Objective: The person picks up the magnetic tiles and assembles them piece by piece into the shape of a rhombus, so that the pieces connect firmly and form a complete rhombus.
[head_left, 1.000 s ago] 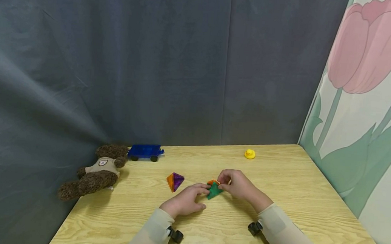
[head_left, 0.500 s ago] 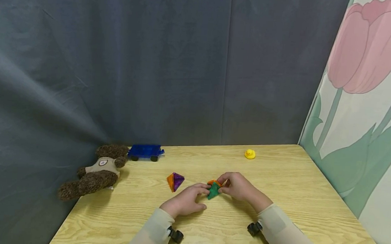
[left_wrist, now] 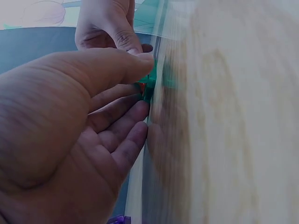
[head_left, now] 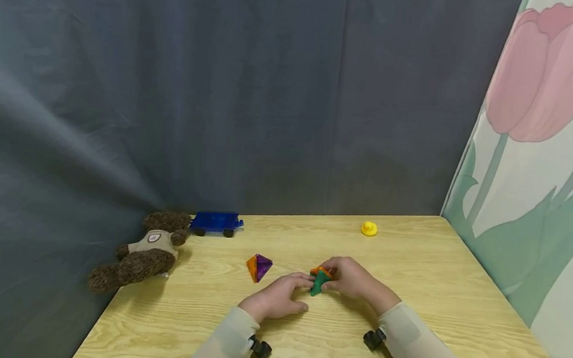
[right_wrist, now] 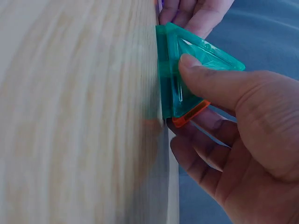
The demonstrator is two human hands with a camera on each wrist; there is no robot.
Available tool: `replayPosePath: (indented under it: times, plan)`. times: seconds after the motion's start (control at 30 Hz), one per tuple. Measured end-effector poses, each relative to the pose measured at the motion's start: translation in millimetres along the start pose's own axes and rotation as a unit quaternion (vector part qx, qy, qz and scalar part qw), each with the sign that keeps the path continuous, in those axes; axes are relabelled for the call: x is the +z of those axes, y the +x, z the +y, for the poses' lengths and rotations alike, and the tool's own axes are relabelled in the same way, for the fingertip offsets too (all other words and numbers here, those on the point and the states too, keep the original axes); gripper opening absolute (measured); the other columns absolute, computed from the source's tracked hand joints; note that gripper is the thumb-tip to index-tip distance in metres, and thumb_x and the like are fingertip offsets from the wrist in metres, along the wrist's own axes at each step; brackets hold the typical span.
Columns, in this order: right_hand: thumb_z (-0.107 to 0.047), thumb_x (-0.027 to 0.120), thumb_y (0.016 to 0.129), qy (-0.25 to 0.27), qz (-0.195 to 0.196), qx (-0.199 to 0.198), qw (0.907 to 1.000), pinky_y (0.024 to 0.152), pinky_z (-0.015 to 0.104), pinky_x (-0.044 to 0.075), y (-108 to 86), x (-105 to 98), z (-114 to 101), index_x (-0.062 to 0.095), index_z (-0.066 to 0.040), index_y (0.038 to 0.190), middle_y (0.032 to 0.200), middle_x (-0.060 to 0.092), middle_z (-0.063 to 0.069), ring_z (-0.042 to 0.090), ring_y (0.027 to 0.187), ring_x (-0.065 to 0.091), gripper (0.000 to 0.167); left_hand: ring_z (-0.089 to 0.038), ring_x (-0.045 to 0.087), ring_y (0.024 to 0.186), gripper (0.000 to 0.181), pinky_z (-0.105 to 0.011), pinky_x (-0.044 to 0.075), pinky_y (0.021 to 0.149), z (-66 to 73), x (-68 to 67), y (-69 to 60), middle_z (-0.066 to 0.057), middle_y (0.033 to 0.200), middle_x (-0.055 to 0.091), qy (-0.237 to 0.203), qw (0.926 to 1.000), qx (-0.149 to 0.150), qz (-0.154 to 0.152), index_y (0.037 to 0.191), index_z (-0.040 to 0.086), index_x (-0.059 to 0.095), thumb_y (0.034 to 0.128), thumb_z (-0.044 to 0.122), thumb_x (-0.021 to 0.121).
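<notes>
In the head view, my right hand [head_left: 352, 279] pinches a small piece made of green and orange translucent magnetic tiles. Its thumb presses the green triangular magnetic tile [right_wrist: 205, 51], and the other fingers go behind, near the orange tile [right_wrist: 190, 113]. The piece stands on the tabletop. My left hand [head_left: 280, 297] lies on the piece's left side, its fairly straight fingertips reaching the edge and its thumb held apart below. Left of it sits another magnetic-tile piece, orange and purple [head_left: 259, 268], standing like a small pyramid.
A blue toy wagon [head_left: 216, 223] with black wheels stands at the back left beside a brown teddy bear [head_left: 154, 253]. A yellow rubber duck [head_left: 369, 228] sits at the back right. Dark cloth [head_left: 252, 99] hangs behind the wooden table [head_left: 437, 300].
My right hand has moved slightly nearer to me, its fingers closing further round the green and orange tiles, which have turned a little. The left hand keeps its place; the head view has shifted slightly.
</notes>
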State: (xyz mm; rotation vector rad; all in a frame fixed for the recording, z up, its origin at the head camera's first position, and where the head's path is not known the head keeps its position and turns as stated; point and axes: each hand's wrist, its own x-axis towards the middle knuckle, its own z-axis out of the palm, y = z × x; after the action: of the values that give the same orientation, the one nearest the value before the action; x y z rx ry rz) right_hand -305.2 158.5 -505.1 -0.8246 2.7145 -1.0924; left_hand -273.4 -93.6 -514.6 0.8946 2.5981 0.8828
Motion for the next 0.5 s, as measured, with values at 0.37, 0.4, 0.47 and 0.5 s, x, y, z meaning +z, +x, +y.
replayPosePath:
  times: [0.37, 0.4, 0.47, 0.5]
  plan:
    - [-0.01, 0.088, 0.086, -0.023, 0.014, 0.022, 0.9994, 0.077, 0.033, 0.058, -10.7, -7, 8, 0.078, -0.014, 0.114, 0.104, 0.071, -0.005, 0.01, 0.086, 0.064, 0.03, -0.013, 0.055, 0.131, 0.049, -0.037, 0.049, 0.109, 0.7, -13.7, -16.3, 0.01, 0.145, 0.057, -0.049, 0.9962, 0.022, 0.068, 0.147, 0.021, 0.06, 0.1003, 0.016, 0.074]
    - [-0.01, 0.088, 0.085, -0.026, 0.017, 0.025, 0.9992, 0.076, 0.034, 0.057, -11.7, -8, 9, 0.078, -0.013, 0.113, 0.103, 0.071, -0.005, 0.011, 0.086, 0.064, 0.029, -0.012, 0.056, 0.129, 0.048, -0.037, 0.05, 0.108, 0.0, -16.0, -18.7, 0.009, 0.142, 0.058, -0.052, 0.9947, 0.029, 0.083, 0.146, 0.02, 0.061, 0.1004, 0.014, 0.073]
    - [-0.01, 0.089, 0.085, -0.029, 0.021, 0.031, 0.9989, 0.075, 0.033, 0.057, -14.5, -12, 13, 0.078, -0.012, 0.112, 0.102, 0.071, -0.006, 0.01, 0.085, 0.063, 0.029, -0.012, 0.057, 0.126, 0.045, -0.041, 0.051, 0.107, -0.1, -21.8, -22.1, 0.007, 0.138, 0.061, -0.057, 0.9914, 0.04, 0.111, 0.143, 0.022, 0.063, 0.1002, 0.013, 0.073]
    - [-0.011, 0.089, 0.085, -0.03, 0.022, 0.034, 0.9987, 0.075, 0.033, 0.057, -15.8, -14, 15, 0.078, -0.011, 0.112, 0.101, 0.071, -0.006, 0.01, 0.085, 0.063, 0.03, -0.013, 0.058, 0.124, 0.044, -0.043, 0.05, 0.106, -0.4, -24.9, -23.9, 0.007, 0.135, 0.062, -0.062, 0.9895, 0.042, 0.124, 0.142, 0.024, 0.063, 0.1003, 0.012, 0.073]
